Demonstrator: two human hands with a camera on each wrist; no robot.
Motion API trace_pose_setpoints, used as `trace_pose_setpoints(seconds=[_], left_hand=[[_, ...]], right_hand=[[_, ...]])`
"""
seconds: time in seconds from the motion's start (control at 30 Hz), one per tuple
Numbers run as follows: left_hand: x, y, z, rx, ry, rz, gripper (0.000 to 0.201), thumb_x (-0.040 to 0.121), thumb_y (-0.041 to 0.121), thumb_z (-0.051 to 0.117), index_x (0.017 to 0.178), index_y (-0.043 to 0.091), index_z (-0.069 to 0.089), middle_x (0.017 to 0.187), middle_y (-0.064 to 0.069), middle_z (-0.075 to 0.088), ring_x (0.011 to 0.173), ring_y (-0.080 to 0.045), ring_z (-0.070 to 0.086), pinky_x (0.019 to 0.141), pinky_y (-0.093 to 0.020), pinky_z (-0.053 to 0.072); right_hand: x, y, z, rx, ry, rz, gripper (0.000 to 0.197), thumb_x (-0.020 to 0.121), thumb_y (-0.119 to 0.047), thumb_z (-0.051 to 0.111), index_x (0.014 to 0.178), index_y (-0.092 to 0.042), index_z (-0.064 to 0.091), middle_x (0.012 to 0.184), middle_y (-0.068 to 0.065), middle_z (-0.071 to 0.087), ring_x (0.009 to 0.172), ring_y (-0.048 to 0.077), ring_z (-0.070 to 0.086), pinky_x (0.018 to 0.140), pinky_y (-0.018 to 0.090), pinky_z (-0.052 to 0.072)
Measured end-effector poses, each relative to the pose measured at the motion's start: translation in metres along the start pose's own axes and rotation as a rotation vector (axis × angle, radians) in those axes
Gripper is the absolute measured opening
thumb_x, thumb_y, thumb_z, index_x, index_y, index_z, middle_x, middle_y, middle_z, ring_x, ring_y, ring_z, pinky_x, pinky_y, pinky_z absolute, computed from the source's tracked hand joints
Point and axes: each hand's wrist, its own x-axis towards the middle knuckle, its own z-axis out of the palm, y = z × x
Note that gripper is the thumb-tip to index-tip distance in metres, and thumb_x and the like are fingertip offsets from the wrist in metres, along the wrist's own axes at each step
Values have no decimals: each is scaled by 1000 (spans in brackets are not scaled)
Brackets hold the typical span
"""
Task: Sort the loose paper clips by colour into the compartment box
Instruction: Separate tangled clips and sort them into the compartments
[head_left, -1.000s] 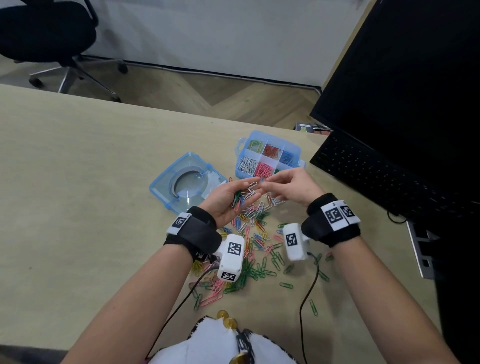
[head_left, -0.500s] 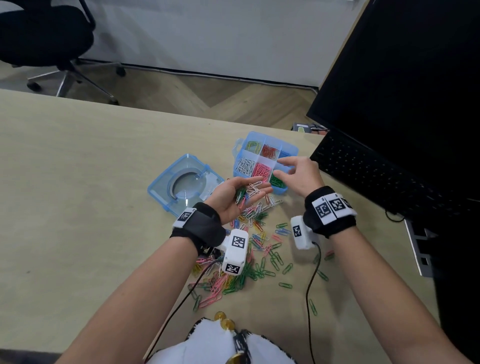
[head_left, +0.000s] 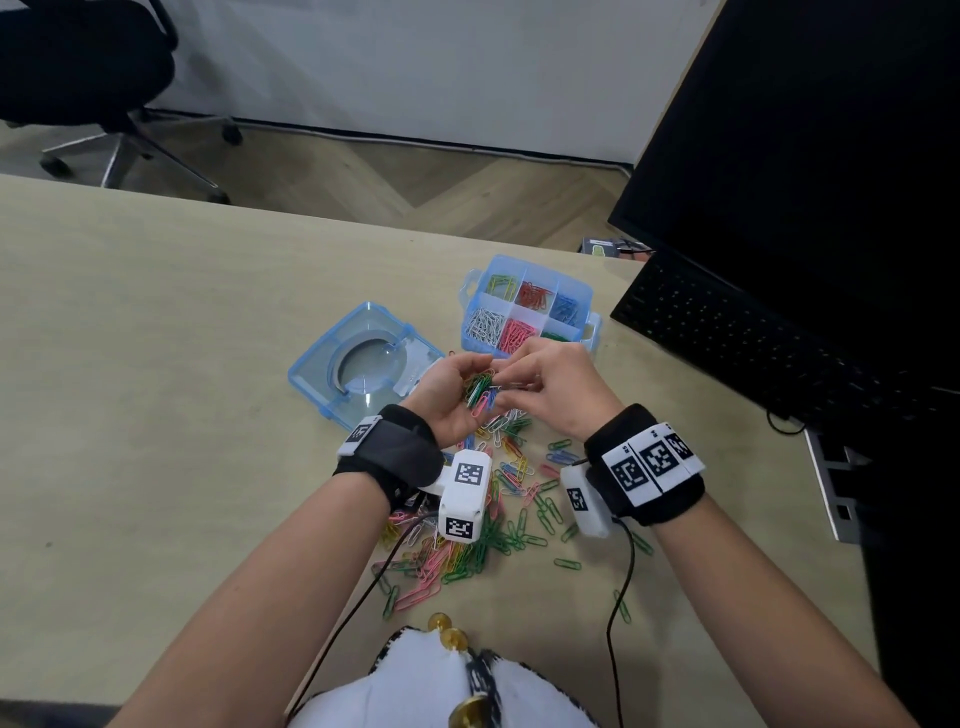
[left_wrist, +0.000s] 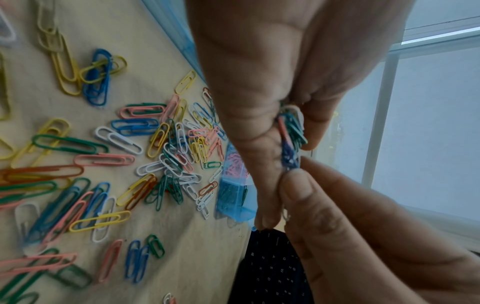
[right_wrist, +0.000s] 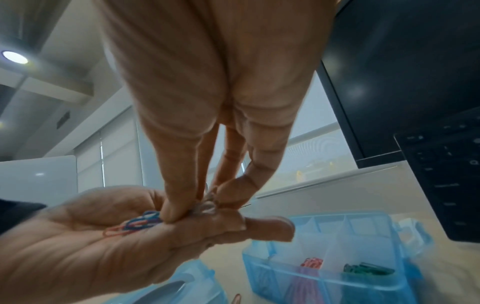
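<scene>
Head: left hand (head_left: 451, 397) cupped palm-up, holding a mixed bunch of clips (head_left: 480, 391); right hand (head_left: 553, 387) pinches into it. Box (head_left: 582, 296) lies just beyond both hands, right one nearer. Loose pile (head_left: 467, 545) sits on the desk under the wrists.

Left wrist: right fingertips (left_wrist: 296, 185) pinch the bunch's lower end; bunch runs along the left fingers.

Right wrist: pinch on a pale clip (right_wrist: 205, 206), colour unclear. No readable writing, only keyboard legends.

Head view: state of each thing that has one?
Compartment box: open, partly filled, clips sorted by colour.
Lid: off, flat on the desk.
Monitor: dark.
Left hand: cupped, holding a bunch of clips.
Right hand: pinching at that bunch.
Loose clips: unsorted on the desk.
</scene>
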Motion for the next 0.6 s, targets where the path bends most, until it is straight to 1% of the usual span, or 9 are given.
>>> trace_pose_setpoints(seconds=[0.07, 0.13, 0.2, 0.27, 0.33, 0.4, 0.43, 0.53, 0.6], left_hand=[[0, 0, -1, 2, 8, 1, 27, 98, 17, 39, 105, -1, 57, 100, -14, 55, 66, -21, 63, 50, -28, 57], [-1, 1, -2, -6, -4, -18, 28, 98, 16, 37, 101, -2, 57, 97, -15, 56, 63, -22, 65, 51, -30, 58], [-3, 1, -3, -13, -23, -43, 30, 97, 13, 35, 105, -6, 57, 98, -20, 58, 64, -26, 68, 56, -34, 60], [-5, 1, -4, -21, -49, -62, 31, 97, 11, 35, 109, -9, 55, 100, -24, 61, 71, -30, 70, 68, -38, 60], [-7, 1, -5, -49, -68, -74, 31, 96, 11, 34, 102, -9, 57, 99, -27, 64, 77, -33, 70, 76, -38, 57], [-8, 3, -6, -75, -95, -89, 36, 92, 11, 36, 110, -10, 58, 108, -28, 64, 91, -35, 69, 85, -38, 52], [-8, 4, -7, -84, -104, -93, 39, 90, 12, 36, 115, -11, 57, 113, -29, 62, 94, -36, 68, 88, -38, 50], [-8, 6, -7, -109, -96, -80, 41, 93, 12, 32, 114, -12, 57, 112, -30, 63, 92, -37, 69, 87, -38, 50], [-8, 6, -7, -124, -90, -72, 41, 95, 13, 30, 115, -12, 56, 109, -29, 64, 88, -37, 70, 84, -37, 51]], right_hand=[[-1, 1, 5, 9, 10, 4, 23, 72, -8, 81, 95, -9, 76, 95, 5, 68, 95, 13, 65, 88, 27, 52], [-1, 2, 7, -11, 4, 18, 21, 75, -9, 79, 96, -12, 76, 97, 4, 70, 93, 14, 65, 88, 28, 52], [1, 5, 6, 33, 1, 67, 17, 78, -9, 76, 95, -14, 75, 93, 2, 72, 87, 12, 67, 86, 27, 53], [4, 9, 1, 212, -20, 140, 14, 80, -5, 73, 92, -11, 73, 86, 3, 73, 78, 10, 68, 78, 27, 56], [6, 13, -5, 489, -65, 232, 13, 84, 2, 66, 96, -3, 68, 87, 11, 72, 74, 13, 68, 70, 25, 57], [8, 14, -11, 746, -117, 339, 15, 90, 5, 57, 104, 5, 63, 95, 20, 70, 76, 20, 67, 68, 25, 56], [8, 14, -14, 847, -138, 384, 16, 92, 5, 52, 106, 7, 61, 94, 20, 69, 75, 22, 67, 65, 24, 56], [11, 12, -20, 1058, -142, 483, 22, 97, 3, 37, 102, 2, 58, 76, 8, 62, 59, 12, 61, 52, 20, 50], [14, 12, -17, 1044, -110, 516, 23, 96, -2, 36, 93, -2, 59, 76, 6, 55, 59, 12, 53, 49, 19, 44]])
